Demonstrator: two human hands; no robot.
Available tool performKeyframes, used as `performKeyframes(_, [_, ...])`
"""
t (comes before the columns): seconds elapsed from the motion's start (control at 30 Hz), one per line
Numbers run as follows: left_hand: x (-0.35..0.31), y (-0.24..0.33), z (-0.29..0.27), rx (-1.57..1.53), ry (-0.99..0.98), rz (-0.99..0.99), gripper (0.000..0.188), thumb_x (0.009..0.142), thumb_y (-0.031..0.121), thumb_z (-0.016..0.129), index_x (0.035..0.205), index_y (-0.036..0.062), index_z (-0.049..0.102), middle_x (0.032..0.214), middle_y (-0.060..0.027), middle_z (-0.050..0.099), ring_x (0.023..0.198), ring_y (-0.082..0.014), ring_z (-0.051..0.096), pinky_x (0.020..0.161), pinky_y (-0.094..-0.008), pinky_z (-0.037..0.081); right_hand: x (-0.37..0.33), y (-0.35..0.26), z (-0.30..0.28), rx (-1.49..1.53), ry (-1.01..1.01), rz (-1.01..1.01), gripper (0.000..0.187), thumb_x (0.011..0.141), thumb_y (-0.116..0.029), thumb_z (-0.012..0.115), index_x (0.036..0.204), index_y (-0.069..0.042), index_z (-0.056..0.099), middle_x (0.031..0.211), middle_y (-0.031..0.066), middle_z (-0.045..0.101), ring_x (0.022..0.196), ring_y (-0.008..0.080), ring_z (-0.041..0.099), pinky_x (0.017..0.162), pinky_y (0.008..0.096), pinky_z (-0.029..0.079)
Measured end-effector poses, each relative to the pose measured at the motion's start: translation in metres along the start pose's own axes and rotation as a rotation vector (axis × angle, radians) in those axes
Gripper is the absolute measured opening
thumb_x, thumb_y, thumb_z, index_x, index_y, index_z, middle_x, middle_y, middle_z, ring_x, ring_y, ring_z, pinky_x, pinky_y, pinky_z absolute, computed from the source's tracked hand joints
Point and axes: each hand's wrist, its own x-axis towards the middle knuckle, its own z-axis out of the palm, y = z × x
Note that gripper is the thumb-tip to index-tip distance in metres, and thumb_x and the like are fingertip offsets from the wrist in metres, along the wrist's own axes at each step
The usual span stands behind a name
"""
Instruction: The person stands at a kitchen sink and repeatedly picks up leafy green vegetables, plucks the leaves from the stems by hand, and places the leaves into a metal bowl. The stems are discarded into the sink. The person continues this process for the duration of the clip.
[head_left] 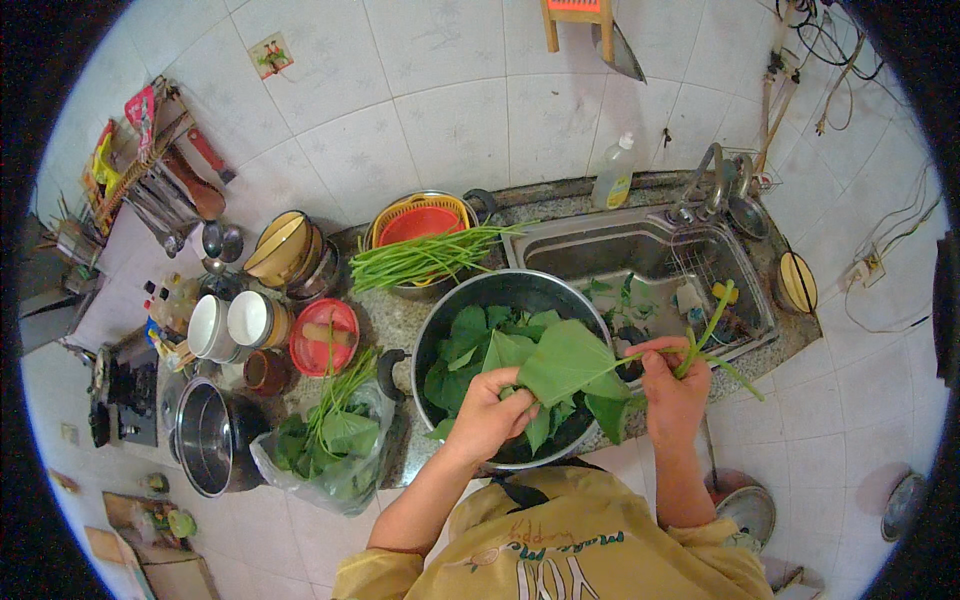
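Observation:
My left hand [488, 415] is closed on the edge of a broad green leaf [565, 368]. My right hand [673, 385] pinches the green stems [718, 325] of leafy greens, their ends pointing up and right past my fingers. Both hands are over the near right part of a large metal pot [424, 330], which holds many loose leaves [468, 338]. Left of the pot lies a clear plastic bag [345, 490] with more leafy stems. Stripped green stems [425, 258] rest across a yellow basket [440, 206] behind the pot.
A steel sink [600, 245] with scraps of leaf is at the right, under a faucet [708, 185]. A detergent bottle [615, 172] stands behind it. Left are a red basin [325, 350], white bowls [208, 325], a dark empty pot [205, 440] and stacked yellow bowls [280, 250].

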Motion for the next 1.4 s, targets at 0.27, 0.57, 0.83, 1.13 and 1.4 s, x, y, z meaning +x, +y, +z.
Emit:
performKeyframes(0.27, [0.008,-0.001,-0.014,0.006,0.214,0.119,0.018,0.082,0.002,0.045,0.096,-0.0003,0.055,0.069,-0.0041,0.052,0.044,-0.0076,0.04,0.037,-0.0197,0.029,0.006,0.004,0.008,-0.031,0.028,-0.045,0.005,0.075,-0.003,0.055,0.076,-0.004,0.06,0.065,-0.0009,0.058,0.045,0.0002,0.032,0.04,0.0173,0.022])
performKeyframes(0.57, [0.004,0.027,-0.018,-0.129,0.068,0.185,0.024,0.084,0.014,0.046,0.095,-0.0051,0.055,0.08,-0.0069,0.055,0.05,-0.0098,0.045,0.042,-0.0201,0.033,0.011,0.01,0.01,0.052,-0.038,0.002,0.005,0.076,-0.006,0.056,0.08,-0.004,0.058,0.075,0.0048,0.063,0.047,0.0013,0.035,0.041,0.0176,0.025])
performKeyframes(0.83, [0.01,0.03,-0.005,0.525,0.198,0.438,0.018,0.072,0.012,0.066,0.082,-0.0021,0.06,0.071,-0.0025,0.059,0.069,-0.0096,0.054,0.065,-0.023,0.042,0.007,0.008,0.013,-0.037,-0.038,-0.072,0.003,0.073,0.001,0.058,0.075,-0.001,0.059,0.076,0.0086,0.064,0.069,0.012,0.058,0.065,0.0247,0.046])
performKeyframes(1.13, [0.028,0.014,-0.007,0.821,0.246,0.649,0.005,0.072,0.0,0.054,0.077,-0.001,0.055,0.074,-0.011,0.054,0.07,-0.0221,0.054,0.063,-0.0276,0.042,0.001,0.015,0.016,-0.107,-0.187,-0.329,0.011,0.071,0.003,0.061,0.079,-0.005,0.06,0.077,0.0102,0.064,0.077,0.0187,0.061,0.068,0.0285,0.049])
performKeyframes(1.4, [0.032,0.011,-0.036,0.252,0.37,0.313,0.019,0.085,0.002,0.041,0.096,0.0032,0.056,0.076,-0.0038,0.054,0.053,-0.0091,0.049,0.046,-0.0204,0.038,0.011,0.004,0.003,-0.172,0.011,-0.302,0.012,0.068,0.006,0.061,0.076,-0.002,0.058,0.078,0.0094,0.064,0.073,0.016,0.059,0.068,0.0266,0.047])
